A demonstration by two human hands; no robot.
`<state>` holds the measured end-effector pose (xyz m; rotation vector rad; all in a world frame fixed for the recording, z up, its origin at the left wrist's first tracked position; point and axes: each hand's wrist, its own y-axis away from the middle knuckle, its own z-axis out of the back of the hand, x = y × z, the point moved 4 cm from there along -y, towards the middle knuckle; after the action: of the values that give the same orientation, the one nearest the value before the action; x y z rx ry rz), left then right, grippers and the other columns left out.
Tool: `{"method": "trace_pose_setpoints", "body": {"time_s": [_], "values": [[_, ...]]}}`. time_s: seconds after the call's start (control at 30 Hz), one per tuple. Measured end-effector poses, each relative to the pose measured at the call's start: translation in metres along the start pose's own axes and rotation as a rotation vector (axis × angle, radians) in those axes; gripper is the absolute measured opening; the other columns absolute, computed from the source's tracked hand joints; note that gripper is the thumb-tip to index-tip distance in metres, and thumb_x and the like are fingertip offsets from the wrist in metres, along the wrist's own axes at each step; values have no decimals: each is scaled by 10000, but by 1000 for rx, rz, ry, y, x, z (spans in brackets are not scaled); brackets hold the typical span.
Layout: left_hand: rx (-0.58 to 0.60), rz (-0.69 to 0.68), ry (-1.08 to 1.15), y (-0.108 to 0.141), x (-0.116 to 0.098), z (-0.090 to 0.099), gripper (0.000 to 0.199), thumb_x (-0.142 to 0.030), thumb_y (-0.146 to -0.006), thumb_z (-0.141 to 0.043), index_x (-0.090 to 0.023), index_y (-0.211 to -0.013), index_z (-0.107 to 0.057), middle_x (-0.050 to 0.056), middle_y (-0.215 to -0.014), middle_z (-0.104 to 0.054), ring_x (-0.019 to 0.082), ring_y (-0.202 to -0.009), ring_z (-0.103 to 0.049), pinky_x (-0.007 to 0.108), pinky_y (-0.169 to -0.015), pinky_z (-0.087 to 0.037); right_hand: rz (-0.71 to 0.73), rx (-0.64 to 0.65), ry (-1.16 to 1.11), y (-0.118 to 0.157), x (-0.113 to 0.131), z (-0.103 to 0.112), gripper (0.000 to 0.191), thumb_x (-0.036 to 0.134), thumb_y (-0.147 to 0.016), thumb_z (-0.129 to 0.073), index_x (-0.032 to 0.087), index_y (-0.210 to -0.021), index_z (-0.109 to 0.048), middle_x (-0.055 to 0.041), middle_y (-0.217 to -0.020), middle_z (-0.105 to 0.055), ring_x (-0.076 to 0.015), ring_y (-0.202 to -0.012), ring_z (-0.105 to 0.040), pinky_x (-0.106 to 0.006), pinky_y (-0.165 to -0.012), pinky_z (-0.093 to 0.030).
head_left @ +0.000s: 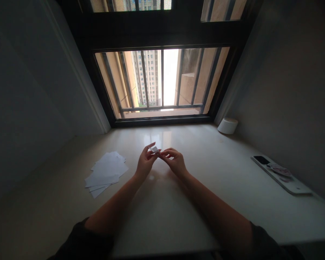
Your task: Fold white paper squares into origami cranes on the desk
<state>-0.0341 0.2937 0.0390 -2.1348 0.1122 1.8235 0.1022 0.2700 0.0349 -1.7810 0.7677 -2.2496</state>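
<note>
A small piece of folded white paper (pixel 155 148) is held up between my two hands, above the pale sill. My left hand (pixel 145 161) grips its left side, with the thumb beneath and a finger raised along the upper edge. My right hand (pixel 176 161) pinches the lower right corner between thumb and fingertips. The fingertips hide part of the paper, and the exact fold cannot be made out. Left of my left hand lies a loose, fanned pile of white paper sheets (pixel 107 171).
The pale sill (pixel 157 216) runs up to a dark-framed window (pixel 162 123) with bars outside. A white rounded object (pixel 228 126) stands in the back right corner. Along the right wall lies a phone in a decorated case (pixel 283 176).
</note>
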Motion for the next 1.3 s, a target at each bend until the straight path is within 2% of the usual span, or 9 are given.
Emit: {"method": "trace_pose_setpoints", "body": {"time_s": [0.17, 0.4, 0.53, 0.67, 0.8, 0.93, 1.03, 1.13, 1.3], "values": [[66, -52, -85, -3, 0, 5, 455, -364, -767, -649, -173, -1147, -488, 88, -935, -687, 215, -890, -644, 370, -834, -464, -58, 22, -13, -1, -5, 0, 251, 452, -695, -689, 201, -689, -694, -33, -722, -641, -138, -626, -551, -269, -563, -443], [176, -62, -256, -6, -7, 11, 415, -346, -798, -611, -166, -1158, -510, 40, -801, -665, 178, -787, -627, 316, -773, -464, -192, 111, -128, -3, -12, -1, 283, 462, -600, -754, 193, -655, -687, -40, -719, -662, -172, -664, -606, -289, -595, -461], [240, -34, -252, -8, -7, 12, 431, -347, -804, -608, -165, -1180, -499, 44, -802, -656, 175, -787, -616, 325, -784, -462, -302, 220, -277, -3, -17, -4, 312, 454, -574, -771, 185, -710, -690, -44, -692, -684, -204, -699, -641, -328, -670, -493], [270, 10, -159, -9, -5, 11, 444, -357, -793, -626, -142, -1163, -507, 56, -791, -656, 169, -754, -610, 345, -788, -465, -293, 270, -290, -6, -16, 1, 287, 437, -616, -749, 179, -726, -690, -35, -699, -689, -191, -704, -637, -328, -710, -484], [291, 36, -95, -9, -4, 9, 453, -364, -785, -637, -140, -1159, -518, 71, -819, -667, 178, -774, -614, 362, -801, -460, -179, 213, -189, -10, -7, 9, 241, 419, -694, -695, 184, -726, -655, -26, -703, -663, -168, -671, -610, -301, -655, -478], [310, 66, -82, -7, -7, 6, 458, -382, -782, -635, -128, -1150, -536, 83, -821, -670, 193, -784, -617, 364, -781, -460, 183, 69, 183, -6, 16, 18, 122, 325, -799, -589, 205, -779, -606, -45, -818, -622, -171, -732, -580, -311, -674, -475], [335, 109, -74, -5, -12, 3, 445, -393, -784, -629, -131, -1135, -552, 89, -868, -669, 189, -792, -612, 351, -774, -454, 425, 77, 402, 2, 31, 16, 68, 255, -815, -547, 207, -853, -576, -74, -952, -600, -204, -876, -562, -343, -761, -465], [372, 125, -69, -2, -16, 0, 449, -405, -779, -630, -140, -1135, -561, 72, -846, -661, 186, -785, -605, 345, -771, -446, 490, 88, 481, 5, 36, 14, 139, 251, -812, -544, 203, -942, -551, -87, -1006, -588, -221, -923, -547, -353, -783, -460], [456, 107, -57, 1, -9, -4, 429, -379, -781, -637, -148, -1132, -551, 63, -849, -645, 179, -781, -600, 341, -757, -454, 468, 85, 599, 4, 30, 13, 279, 255, -807, -555, 212, -1082, -574, -85, -1025, -590, -227, -924, -536, -358, -801, -442]]}}
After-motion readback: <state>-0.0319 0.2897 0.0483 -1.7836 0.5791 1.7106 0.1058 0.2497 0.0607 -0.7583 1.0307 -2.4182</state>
